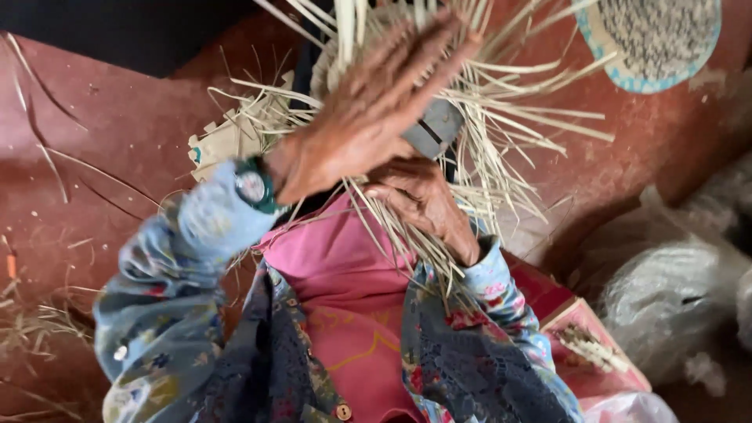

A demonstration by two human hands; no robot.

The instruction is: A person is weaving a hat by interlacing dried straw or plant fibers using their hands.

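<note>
While left hand (368, 117) lies flat on straw weave (501, 117), right hand (423, 204) grips strands.

We see a dark red, worn floor (102, 141) with loose pale straw bits scattered at left (31, 325). Top right, a round woven disc with a light blue scalloped edge (654, 39) lies flat on the floor. At right, bulging grey-white plastic sacks (666, 301) sit near a red cardboard box (583, 348) holding a few pale strips. A torn piece of tan cardboard (227, 141) lies left of centre. Top left, a dark area (125, 31), unclear.
</note>
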